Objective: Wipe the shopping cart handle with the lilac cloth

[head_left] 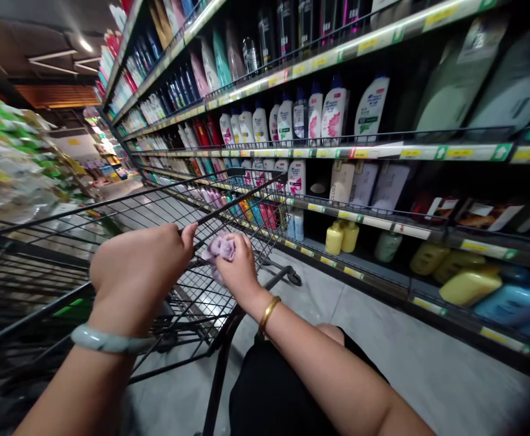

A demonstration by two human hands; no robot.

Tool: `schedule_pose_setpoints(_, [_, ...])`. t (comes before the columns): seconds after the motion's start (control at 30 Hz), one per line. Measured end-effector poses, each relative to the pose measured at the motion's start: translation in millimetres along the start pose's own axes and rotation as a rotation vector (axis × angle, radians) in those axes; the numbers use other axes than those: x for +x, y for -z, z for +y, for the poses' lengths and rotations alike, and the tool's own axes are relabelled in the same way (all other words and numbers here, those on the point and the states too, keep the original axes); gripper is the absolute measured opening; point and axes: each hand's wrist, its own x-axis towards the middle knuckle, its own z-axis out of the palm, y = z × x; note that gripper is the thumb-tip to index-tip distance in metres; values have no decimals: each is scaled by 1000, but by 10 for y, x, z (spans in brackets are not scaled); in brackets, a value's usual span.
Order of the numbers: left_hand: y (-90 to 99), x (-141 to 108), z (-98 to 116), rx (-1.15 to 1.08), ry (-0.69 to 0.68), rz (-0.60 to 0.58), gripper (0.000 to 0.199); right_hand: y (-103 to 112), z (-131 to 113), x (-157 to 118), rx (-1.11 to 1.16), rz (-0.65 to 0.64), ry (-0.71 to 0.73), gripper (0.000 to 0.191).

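Note:
A black wire shopping cart (pixel 229 209) stands in front of me, its basket angled across the aisle. My left hand (pixel 144 263), with a pale bangle (pixel 106 340) at the wrist, is closed on the cart's dark rail; most of its fingers are hidden behind the back of the hand. Wrapped in the fingers of my right hand (pixel 241 266) is a crumpled purple cloth (pixel 222 248), held close beside the cart's wire side. A gold bangle (pixel 269 315) circles the right wrist.
Along the right runs a long shelf with priced edges (pixel 319 148), filled with shampoo bottles (pixel 335 112). Yellow bottles (pixel 334 237) stand on its lowest level. Blurred packaged goods (pixel 11 163) are stacked at left. Grey tiled floor (pixel 337 303) lies between cart and shelf.

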Motion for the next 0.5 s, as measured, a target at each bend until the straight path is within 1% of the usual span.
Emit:
schedule_pose_setpoints(0.07, [-24, 31, 0, 9, 23, -26, 96, -18, -150, 95, 76, 45, 98, 38])
schedule_pose_setpoints(0.13, [-46, 59, 1, 11, 43, -45, 96, -34, -237, 169, 103, 63, 214, 37])
schedule_pose_setpoints(0.2, [-58, 83, 12, 20, 58, -52, 95, -37, -171, 174, 59, 47, 286, 35])
schedule_pose_setpoints(0.27, [-59, 103, 33, 34, 74, -63, 95, -22, 49, 104, -24, 15, 277, 33])
schedule_pose_setpoints(0.33, [-53, 122, 61, 40, 88, -74, 96, 11, 357, -6, -90, 18, 164, 33])
schedule_pose_setpoints(0.4, [-44, 142, 86, 44, 91, -77, 97, 56, 673, -101, -101, 62, -25, 35])
schedule_pose_setpoints(0.47, [-35, 160, 104, 45, 85, -77, 98, 101, 939, -148, -39, 106, -238, 33])
schedule_pose_setpoints(0.5, [-32, 168, 110, 41, 81, -79, 99, 118, 1040, -153, 6, 116, -322, 32])
